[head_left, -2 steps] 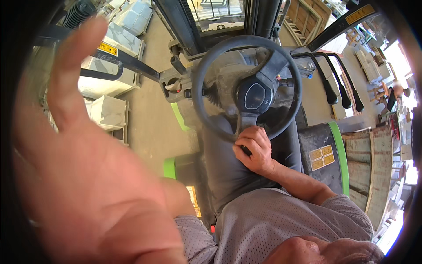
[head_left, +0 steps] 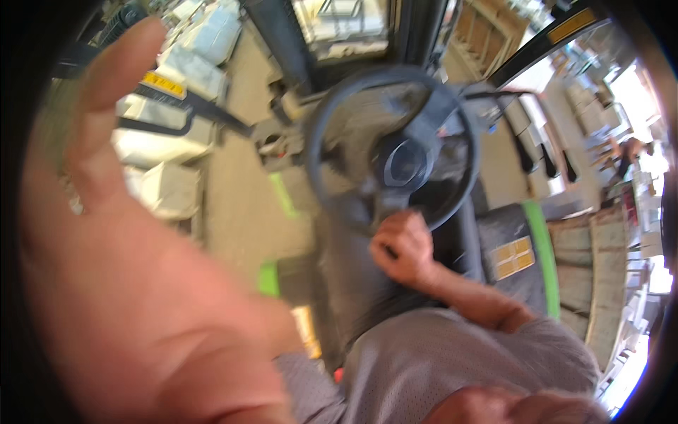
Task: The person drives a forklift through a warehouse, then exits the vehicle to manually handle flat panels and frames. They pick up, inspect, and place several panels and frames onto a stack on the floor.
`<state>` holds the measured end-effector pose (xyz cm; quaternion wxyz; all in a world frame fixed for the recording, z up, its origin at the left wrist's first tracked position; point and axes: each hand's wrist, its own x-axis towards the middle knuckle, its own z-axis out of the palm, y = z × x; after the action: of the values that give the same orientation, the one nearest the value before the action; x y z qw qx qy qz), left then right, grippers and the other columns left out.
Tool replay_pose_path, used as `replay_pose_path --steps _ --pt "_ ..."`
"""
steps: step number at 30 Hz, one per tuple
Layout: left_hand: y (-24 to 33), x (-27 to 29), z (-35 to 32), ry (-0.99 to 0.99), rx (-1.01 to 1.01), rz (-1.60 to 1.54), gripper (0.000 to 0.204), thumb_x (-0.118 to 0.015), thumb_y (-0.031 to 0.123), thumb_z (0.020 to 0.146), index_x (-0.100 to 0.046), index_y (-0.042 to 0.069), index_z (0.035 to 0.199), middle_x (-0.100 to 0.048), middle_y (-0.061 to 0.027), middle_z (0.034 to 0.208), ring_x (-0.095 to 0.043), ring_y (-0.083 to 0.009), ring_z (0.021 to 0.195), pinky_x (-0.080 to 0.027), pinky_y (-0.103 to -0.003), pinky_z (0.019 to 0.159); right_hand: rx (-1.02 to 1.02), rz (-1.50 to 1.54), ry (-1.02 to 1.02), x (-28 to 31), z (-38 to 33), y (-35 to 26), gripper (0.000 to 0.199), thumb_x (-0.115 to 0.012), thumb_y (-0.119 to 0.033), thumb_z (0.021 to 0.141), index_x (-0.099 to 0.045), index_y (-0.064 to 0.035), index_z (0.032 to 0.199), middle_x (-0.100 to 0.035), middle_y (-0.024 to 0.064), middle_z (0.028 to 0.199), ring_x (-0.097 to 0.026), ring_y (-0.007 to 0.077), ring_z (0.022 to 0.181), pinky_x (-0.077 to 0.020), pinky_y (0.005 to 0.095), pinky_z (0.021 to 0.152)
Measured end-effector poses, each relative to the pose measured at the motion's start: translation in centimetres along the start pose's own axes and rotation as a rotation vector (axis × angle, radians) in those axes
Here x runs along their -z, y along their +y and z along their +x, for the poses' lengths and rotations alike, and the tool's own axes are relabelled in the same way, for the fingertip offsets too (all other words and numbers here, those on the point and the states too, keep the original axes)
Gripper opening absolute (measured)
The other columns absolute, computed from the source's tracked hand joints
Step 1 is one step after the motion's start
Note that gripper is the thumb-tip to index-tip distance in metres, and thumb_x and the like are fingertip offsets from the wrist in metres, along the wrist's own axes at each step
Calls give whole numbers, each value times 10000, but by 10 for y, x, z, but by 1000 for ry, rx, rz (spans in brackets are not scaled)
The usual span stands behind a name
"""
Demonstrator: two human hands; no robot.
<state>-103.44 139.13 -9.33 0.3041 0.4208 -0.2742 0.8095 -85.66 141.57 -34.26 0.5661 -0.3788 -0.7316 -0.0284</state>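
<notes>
Gripping steering wheel (head_left: 406,164) with right hand (head_left: 404,247)
Holding left hand (head_left: 152,283) spread, with black levers (head_left: 549,162) ahead of right hand, rightward.

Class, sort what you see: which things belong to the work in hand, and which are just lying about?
Work in hand:
- Right hand, closed at the wheel's lower rim
- Steering wheel
- Black levers, untouched but apparently controls too
- Left hand, raised near the camera

Lying about:
- Pale blocks, left
- Wooden boards, right
</notes>
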Motion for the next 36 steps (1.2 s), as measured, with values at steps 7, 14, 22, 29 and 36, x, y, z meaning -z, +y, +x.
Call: replay_pose_path --steps 7,14,22,29,36 --pt "-4 15 7 -83 107 209 481 -567 339 891 -589 -21 1209 -615 -138 1091 -643 -253 968 -506 -391 864 12 -50 -34 28 -30 -2 258 -796 -19 648 -630 -80 836 -631 61 886 -618 270 820 -476 415 743" --pt "-15 47 23 -105 6 402 521 -546 357 908 -558 -34 1251 -583 -166 1168 -630 -276 1011 -500 -390 869 -52 -207 36 92 -48 -6 271 -732 14 669 -610 -90 888 -620 84 887 -598 297 821 -462 435 785" --pt "-4 44 29 -132 -34 760 566 -521 378 927 -522 -48 1299 -546 -197 1256 -616 -303 1061 -493 -388 875 -291 -336 283 111 -12 -9 63 -609 -8 827 -621 -5 888 -623 164 901 -577 343 820 -472 430 748" --pt "13 -5 13 -392 13 1130 606 -499 397 944 -490 -61 1341 -513 -224 1333 -604 -326 1105 -486 -386 880 -348 -338 380 111 21 -19 106 -698 -17 816 -632 -36 897 -641 120 886 -590 313 821 -476 397 762" --pt "22 38 -52 -171 191 1140 646 -477 415 961 -459 -74 1383 -481 -251 1410 -592 -349 1149 -480 -385 885 -344 -344 390 111 4 16 144 -725 -16 791 -642 -45 906 -643 111 904 -600 308 823 -480 394 761"
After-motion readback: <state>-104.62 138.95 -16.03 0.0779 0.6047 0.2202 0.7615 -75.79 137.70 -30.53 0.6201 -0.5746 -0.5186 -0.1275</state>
